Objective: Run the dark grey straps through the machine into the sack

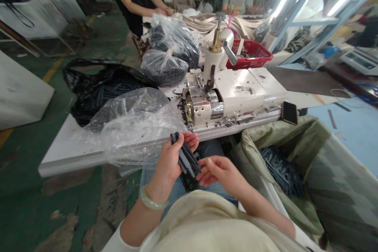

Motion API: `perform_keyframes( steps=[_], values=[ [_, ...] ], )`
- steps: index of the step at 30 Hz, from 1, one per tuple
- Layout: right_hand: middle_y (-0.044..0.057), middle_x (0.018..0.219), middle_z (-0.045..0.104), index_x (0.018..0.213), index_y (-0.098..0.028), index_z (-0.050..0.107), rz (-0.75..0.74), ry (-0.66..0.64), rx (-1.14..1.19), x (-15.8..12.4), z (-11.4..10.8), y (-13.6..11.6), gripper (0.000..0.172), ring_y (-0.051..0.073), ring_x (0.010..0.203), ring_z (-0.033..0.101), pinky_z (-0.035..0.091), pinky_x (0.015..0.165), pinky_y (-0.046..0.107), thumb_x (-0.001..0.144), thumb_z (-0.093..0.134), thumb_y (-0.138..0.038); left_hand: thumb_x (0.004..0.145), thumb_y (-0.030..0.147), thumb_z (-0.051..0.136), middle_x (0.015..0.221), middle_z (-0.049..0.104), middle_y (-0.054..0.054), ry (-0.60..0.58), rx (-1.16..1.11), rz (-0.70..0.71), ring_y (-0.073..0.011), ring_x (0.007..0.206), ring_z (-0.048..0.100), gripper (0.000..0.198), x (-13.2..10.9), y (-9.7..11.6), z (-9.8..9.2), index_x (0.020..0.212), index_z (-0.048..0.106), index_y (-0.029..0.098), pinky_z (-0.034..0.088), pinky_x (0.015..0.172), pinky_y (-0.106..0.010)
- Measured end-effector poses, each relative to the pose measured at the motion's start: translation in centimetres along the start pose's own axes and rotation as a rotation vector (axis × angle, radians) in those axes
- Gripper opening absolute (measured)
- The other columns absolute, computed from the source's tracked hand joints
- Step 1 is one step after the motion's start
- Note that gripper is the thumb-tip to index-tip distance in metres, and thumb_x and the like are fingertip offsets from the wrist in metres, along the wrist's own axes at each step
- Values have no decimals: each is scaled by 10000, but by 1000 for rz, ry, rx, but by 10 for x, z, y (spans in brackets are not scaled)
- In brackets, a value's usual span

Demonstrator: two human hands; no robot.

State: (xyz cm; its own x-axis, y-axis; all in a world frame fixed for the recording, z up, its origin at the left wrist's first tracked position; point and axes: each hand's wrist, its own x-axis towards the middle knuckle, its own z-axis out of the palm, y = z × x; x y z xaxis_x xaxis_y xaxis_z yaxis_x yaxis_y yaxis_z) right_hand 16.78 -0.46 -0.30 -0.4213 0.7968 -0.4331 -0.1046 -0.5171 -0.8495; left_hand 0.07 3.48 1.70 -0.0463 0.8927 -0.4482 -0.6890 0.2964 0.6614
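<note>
My left hand (169, 161) holds a small bundle of dark blue-grey strips (186, 159) over my lap, with the thumb across their upper end. At the lower end of the bundle, the curled fingers of my right hand (220, 173) close on the strip ends; the fingertips are partly hidden. Just beyond my hands stands a white bench machine (206, 98) with metal rollers and dark scraps around it. To the left of it, a clear plastic bag (138, 122) hangs over the front edge of the white table (65, 145).
A black bag (103, 82) of dark strips and filled clear bags (169, 55) stand on the table. Right of me, a cloth-lined bin (321, 138) holds more strips. A phone (289, 113) lies at the table edge. Behind the machine is a red basket (254, 57). Two people work beyond.
</note>
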Motion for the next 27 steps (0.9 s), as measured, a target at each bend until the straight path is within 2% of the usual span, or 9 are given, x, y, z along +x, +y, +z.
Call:
perform_keyframes(
  steps=[2, 4, 9, 12, 13, 15, 18, 22, 27],
  values=[
    [27, 553, 635, 703, -135, 607, 45, -104, -4, 14, 30, 3, 543, 88, 411, 542, 409, 404, 187, 761, 599, -676, 834, 281, 685, 879, 740, -114, -3, 16, 62, -189, 814, 708, 178, -6, 1, -5, 889, 675, 112, 565, 855, -364],
    [-21, 459, 558, 625, -144, 568, 48, -111, -41, 22, 42, 5, 542, 51, 334, 432, 300, 334, 161, 744, 619, -671, 827, 286, 693, 873, 741, -113, 29, -5, 100, -192, 815, 708, 182, -9, 5, -12, 877, 673, 112, 560, 863, -377],
    [-51, 461, 542, 743, -138, 631, 54, -136, -86, 21, 28, 6, 453, 40, 326, 375, 257, 326, 166, 772, 646, -590, 799, 269, 722, 831, 719, -72, 154, -141, 273, -165, 806, 687, 162, -4, 27, -30, 830, 659, 123, 566, 846, -363],
    [-53, 469, 540, 759, -136, 642, 38, -139, -68, 14, 14, 4, 407, 34, 327, 357, 242, 331, 168, 815, 631, -538, 754, 257, 768, 624, 585, 25, 133, -146, 376, -54, 563, 559, 192, 1, 43, -42, 808, 648, 117, 536, 604, -180],
    [-53, 468, 538, 757, -137, 643, 29, -133, -66, 11, 10, 3, 398, 34, 327, 355, 238, 331, 169, 821, 630, -530, 741, 265, 779, 552, 495, 57, 95, -98, 359, -26, 483, 471, 215, 1, 46, -46, 801, 643, 111, 453, 487, -119],
    [-54, 465, 533, 749, -139, 640, 8, -125, -79, 8, 4, -1, 393, 35, 328, 353, 234, 331, 169, 826, 626, -525, 731, 339, 785, 494, 353, 93, -22, 87, 203, -8, 406, 317, 294, -3, 49, -49, 804, 634, 97, 265, 362, -90],
    [-53, 466, 531, 749, -137, 639, -24, -127, -149, 6, -2, -7, 396, 34, 329, 352, 236, 334, 167, 839, 610, -522, 698, 446, 785, 483, 296, 109, -190, 397, -101, -7, 394, 226, 397, -11, 44, -46, 766, 589, 107, 178, 352, -107],
    [-42, 480, 542, 752, -129, 660, -80, -103, -177, 11, -8, -11, 362, 36, 353, 374, 247, 354, 164, 843, 629, -478, 670, 379, 803, 483, 311, 110, -193, 552, -100, -12, 403, 226, 384, -18, 35, -37, 695, 490, 158, 170, 372, -117],
    [0, 637, 644, 898, -157, 704, -211, -12, 181, 19, -15, -10, 257, 63, 491, 519, 391, 474, 174, 775, 735, -381, 657, 356, 764, 443, 293, 106, -253, 596, -161, -19, 382, 211, 288, -18, 35, -38, 665, 576, 138, 156, 368, -143]
  ],
)
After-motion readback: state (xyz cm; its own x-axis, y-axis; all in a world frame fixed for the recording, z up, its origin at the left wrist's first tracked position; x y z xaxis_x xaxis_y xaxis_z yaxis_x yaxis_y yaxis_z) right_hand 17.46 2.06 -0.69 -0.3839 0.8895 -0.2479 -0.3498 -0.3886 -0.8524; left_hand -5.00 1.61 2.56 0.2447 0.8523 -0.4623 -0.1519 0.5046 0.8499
